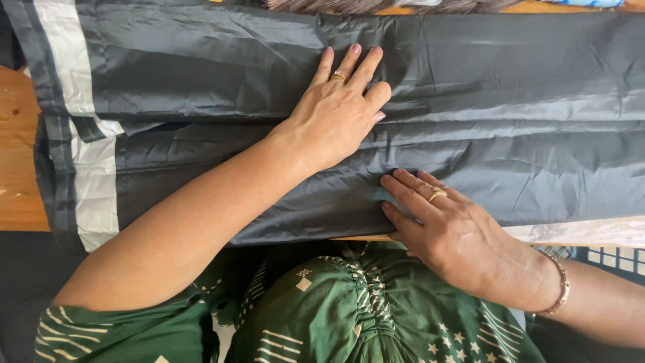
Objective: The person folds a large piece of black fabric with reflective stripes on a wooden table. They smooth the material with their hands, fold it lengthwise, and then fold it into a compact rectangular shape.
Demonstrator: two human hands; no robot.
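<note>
Fabric (504, 101) on table (17, 134); left hand (336, 114) behind right hand (450, 232).

Bright even daylight, sheen on dark fabric (470, 87) toward 2 o'clock, soft shadows under hands, sharp focus, slight edge blur.

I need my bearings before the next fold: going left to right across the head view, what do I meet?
Bare wooden table → white stripe on the dark fabric → left hand flat on it → right hand at the near edge → bracelet.
</note>
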